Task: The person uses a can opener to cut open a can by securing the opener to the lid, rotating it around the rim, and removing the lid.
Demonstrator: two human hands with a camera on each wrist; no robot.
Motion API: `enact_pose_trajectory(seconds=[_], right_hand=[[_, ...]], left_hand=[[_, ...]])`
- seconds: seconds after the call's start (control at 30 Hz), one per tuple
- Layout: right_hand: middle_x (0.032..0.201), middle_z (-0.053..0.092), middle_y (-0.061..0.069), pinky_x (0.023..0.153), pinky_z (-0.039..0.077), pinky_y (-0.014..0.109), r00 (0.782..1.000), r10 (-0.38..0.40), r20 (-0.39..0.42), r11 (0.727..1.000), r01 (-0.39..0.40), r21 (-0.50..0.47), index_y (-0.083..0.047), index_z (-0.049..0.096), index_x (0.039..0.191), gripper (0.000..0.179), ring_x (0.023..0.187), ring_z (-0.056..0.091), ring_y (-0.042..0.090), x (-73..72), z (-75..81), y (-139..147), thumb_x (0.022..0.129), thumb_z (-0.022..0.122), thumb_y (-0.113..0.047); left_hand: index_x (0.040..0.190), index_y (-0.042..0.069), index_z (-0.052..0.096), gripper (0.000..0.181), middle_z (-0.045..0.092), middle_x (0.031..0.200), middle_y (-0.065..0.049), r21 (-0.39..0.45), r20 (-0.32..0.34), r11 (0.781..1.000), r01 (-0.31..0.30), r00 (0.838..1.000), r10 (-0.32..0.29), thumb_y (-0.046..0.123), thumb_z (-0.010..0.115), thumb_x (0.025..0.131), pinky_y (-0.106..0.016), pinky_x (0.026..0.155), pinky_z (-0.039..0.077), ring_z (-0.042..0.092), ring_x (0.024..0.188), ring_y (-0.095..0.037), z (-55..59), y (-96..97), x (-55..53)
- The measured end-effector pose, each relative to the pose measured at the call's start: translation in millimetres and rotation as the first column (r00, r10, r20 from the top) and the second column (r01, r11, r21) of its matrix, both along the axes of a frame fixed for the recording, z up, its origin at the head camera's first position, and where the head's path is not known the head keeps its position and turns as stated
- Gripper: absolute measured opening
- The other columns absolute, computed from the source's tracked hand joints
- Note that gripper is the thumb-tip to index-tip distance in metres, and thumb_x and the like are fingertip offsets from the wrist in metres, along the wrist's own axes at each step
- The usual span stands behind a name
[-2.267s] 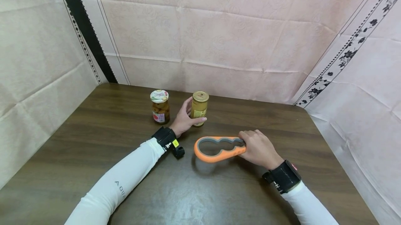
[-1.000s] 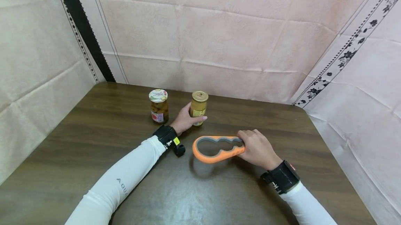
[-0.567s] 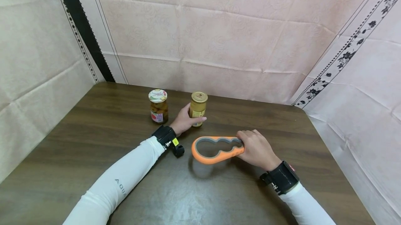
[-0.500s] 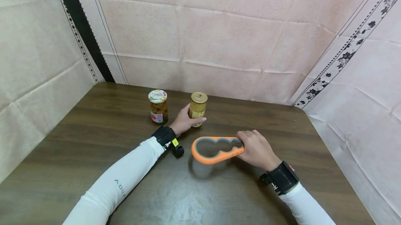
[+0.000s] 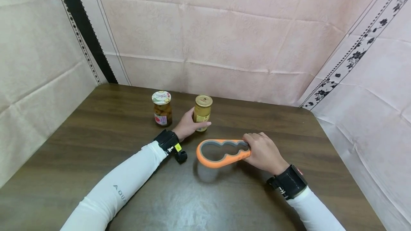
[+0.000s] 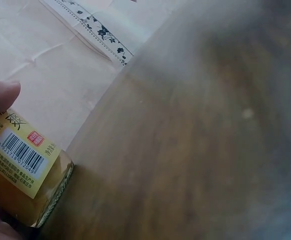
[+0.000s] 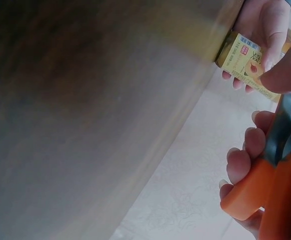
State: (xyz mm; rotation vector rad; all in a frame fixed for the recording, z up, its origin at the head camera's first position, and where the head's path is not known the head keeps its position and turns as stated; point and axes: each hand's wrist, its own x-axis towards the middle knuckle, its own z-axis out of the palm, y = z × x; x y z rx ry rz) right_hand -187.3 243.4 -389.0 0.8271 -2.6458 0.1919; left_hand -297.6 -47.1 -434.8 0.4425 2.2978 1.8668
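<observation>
My left hand [image 5: 186, 128] grips a glass jar with a gold lid and yellow label [image 5: 202, 111], upright on the table in the head view. Its barcode shows close up in the left wrist view, the jar [image 6: 23, 160] partly cut off by the frame. In my right hand [image 5: 264, 153] is an orange and grey jar opener [image 5: 212, 164], held by its handle ends with the scalloped loop pointing left. The loop hangs in front of the jar, apart from it. The right wrist view shows fingers curled round the opener [image 7: 280, 200].
A second glass jar [image 5: 162, 111] with a white patterned lid and brown contents stands left of the gripped one. Brown wood-look table [image 5: 96, 145] lies beneath everything. Pale cloth [image 5: 224, 38] hangs behind the table and at both sides.
The yellow-labelled jar and my left hand have shifted very slightly toward me. My right hand and the jar opener stay where they were.
</observation>
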Motion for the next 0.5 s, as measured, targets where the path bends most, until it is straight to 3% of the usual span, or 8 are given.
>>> enact_pose_trajectory(seconds=[0.33,0.5], right_hand=[[0.068,0.049,-0.01,0.072,0.044,0.033,0.999,0.032,-0.029,0.999,-0.033,-0.017,-0.017,0.057,0.083,0.03,0.064,0.045,0.009,2.4,1.6,0.8,0.074,0.085,-0.023],[0.07,0.053,-0.009,0.074,0.044,0.033,1.0,0.016,0.002,1.0,-0.016,-0.012,-0.016,0.059,0.086,0.029,0.066,0.047,0.01,1.9,6.6,0.9,0.074,0.085,-0.025]], left_hand=[[0.145,0.017,0.045,0.067,0.057,0.139,-0.011,0.029,0.011,0.998,0.053,0.999,-0.053,0.023,0.08,0.089,-0.051,0.111,0.045,0.055,0.13,-0.031,3.1,-2.4,10.2],[0.145,0.016,0.045,0.067,0.057,0.14,-0.012,0.023,0.014,0.998,0.058,0.998,-0.058,0.023,0.08,0.088,-0.052,0.112,0.044,0.055,0.131,-0.031,4.6,-3.0,10.9]])
